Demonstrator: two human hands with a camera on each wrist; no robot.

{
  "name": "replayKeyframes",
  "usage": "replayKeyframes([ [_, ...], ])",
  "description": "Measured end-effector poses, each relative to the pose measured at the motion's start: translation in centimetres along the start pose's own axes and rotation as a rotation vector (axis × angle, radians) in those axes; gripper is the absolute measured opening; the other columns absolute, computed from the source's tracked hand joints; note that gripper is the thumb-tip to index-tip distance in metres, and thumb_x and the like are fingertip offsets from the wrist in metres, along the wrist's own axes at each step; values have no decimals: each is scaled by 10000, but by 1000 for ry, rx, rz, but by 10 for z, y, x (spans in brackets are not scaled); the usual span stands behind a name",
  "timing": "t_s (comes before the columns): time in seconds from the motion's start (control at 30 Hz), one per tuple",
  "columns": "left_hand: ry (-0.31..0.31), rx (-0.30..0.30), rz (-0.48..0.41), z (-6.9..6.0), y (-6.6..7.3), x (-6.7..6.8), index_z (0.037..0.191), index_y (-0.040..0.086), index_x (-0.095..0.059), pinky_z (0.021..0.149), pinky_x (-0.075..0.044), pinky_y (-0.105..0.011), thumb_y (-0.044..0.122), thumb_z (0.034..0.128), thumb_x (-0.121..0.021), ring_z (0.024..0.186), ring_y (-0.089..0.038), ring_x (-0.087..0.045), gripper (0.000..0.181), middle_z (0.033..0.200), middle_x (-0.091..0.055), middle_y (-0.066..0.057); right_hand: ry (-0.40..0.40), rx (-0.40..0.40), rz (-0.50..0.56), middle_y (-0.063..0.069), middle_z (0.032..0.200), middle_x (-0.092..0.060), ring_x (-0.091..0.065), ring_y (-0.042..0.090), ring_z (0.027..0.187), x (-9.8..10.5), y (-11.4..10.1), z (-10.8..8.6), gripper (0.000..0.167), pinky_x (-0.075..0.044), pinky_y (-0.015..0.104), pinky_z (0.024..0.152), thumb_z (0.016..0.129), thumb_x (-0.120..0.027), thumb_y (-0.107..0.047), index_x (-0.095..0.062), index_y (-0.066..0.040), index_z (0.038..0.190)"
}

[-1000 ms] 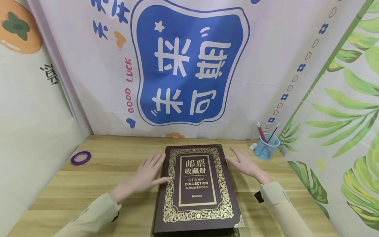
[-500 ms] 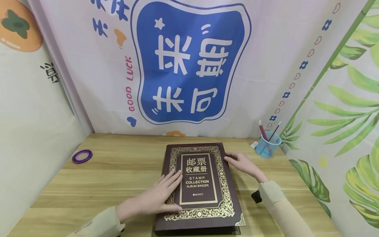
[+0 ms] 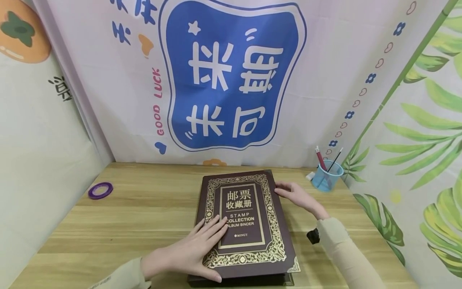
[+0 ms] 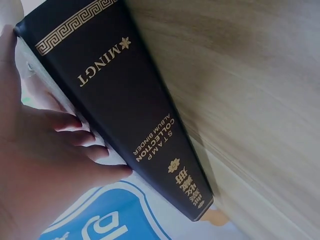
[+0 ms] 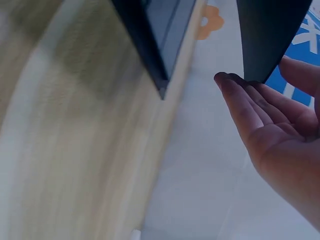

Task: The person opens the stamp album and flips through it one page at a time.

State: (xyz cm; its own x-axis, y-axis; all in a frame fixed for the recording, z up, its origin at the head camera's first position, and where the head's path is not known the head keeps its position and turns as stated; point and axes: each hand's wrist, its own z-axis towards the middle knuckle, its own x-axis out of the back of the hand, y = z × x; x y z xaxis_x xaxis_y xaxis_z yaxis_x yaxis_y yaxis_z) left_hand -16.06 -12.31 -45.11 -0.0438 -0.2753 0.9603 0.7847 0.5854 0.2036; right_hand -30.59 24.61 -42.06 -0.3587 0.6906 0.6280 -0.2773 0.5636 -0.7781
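A dark maroon stamp album (image 3: 267, 233) with gold ornament lies on the wooden table, its front cover a little raised along the right side. My left hand (image 3: 189, 251) rests on the lower left of the cover, fingers spread. In the left wrist view, the album's spine (image 4: 115, 100) shows gold lettering beside that hand. At the upper right edge, my right hand (image 3: 297, 197) grips the cover. From the right wrist, the lifted cover (image 5: 270, 35) sits between thumb and fingers, with a gap above the body of the album. The album's pages are hidden in the head view.
A purple tape ring (image 3: 100, 190) lies at the left of the table (image 3: 144, 208). At the back right stands a blue mesh cup (image 3: 326, 178) holding pencils, with a small white object (image 3: 309, 176) beside it. Printed cloths (image 3: 317, 80) enclose the back and sides.
My left hand has moved from the album's left edge onto the lower cover. My right hand has closed on the right edge, and the cover has risen slightly there.
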Motion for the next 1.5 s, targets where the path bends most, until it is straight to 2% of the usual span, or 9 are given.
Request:
replayKeyframes([
  [0.27,39,-3,-60,-5,-2,10,1573,8,-210,1136,-286,-652,767,766,-625,1509,-439,-208,1184,1660,-143,-198,48,71,36,243,1401,-570,-592,377,1263,11,-31,6,496,-475,465,1072,1036,-530,-271,-497,40,1421],
  [0.47,40,87,-258,-1,-5,30,1570,-33,-156,1157,-223,-625,640,841,-645,1517,-454,-131,1105,1661,-66,-221,86,83,8,200,1439,-552,-596,345,1273,16,-59,13,527,-474,469,1075,1032,-528,-345,-492,-21,1446],
  [0.57,54,153,-353,8,-7,42,1573,-36,-127,1176,-191,-610,527,899,-653,1525,-447,-109,1024,1659,-46,-223,95,105,-4,183,1464,-533,-591,336,1280,17,-72,18,532,-469,474,1081,1035,-517,-359,-478,-45,1462],
  [0.7,82,247,-435,26,-6,59,1584,-4,-98,1207,-160,-584,463,945,-628,1540,-410,-97,952,1668,-29,-185,101,142,-16,148,1488,-518,-600,315,1274,14,-91,26,544,-476,473,1075,1034,-507,-396,-466,-88,1480],
  [0.97,115,342,-492,66,-8,95,1587,0,-93,1235,-156,-570,505,977,-558,1551,-373,-97,917,1670,-56,-194,88,202,-3,57,1530,-485,-561,257,1325,6,-120,41,557,-470,477,1080,1020,-501,-467,-448,-194,1501],
  [1.1,134,350,-533,81,-9,111,1591,14,-88,1231,-179,-578,534,989,-515,1554,-358,-110,903,1670,-82,-194,90,225,-7,31,1506,-512,-566,230,1311,1,-129,47,544,-487,478,1054,1010,-513,-483,-466,-231,1489],
  [1.27,133,373,-589,92,-8,125,1598,41,-75,1231,-205,-563,585,995,-453,1558,-321,-119,896,1676,-94,-163,69,283,11,48,1456,-557,-602,258,1255,-5,-137,54,515,-516,490,1004,1020,-519,-434,-467,-227,1488],
  [1.37,137,360,-623,97,-6,128,1603,70,-72,1208,-280,-541,582,999,-448,1544,-310,-180,876,1676,-112,-139,48,318,33,63,1428,-577,-611,293,1240,-8,-141,57,500,-519,495,1002,1026,-526,-390,-465,-214,1490],
  [1.5,154,327,-672,98,-6,131,1607,105,-82,1159,-366,-528,532,1009,-474,1511,-294,-264,833,1666,-154,-108,33,353,39,68,1411,-591,-629,252,1219,-11,-146,60,491,-531,454,998,1029,-533,-342,-464,-191,1492],
])
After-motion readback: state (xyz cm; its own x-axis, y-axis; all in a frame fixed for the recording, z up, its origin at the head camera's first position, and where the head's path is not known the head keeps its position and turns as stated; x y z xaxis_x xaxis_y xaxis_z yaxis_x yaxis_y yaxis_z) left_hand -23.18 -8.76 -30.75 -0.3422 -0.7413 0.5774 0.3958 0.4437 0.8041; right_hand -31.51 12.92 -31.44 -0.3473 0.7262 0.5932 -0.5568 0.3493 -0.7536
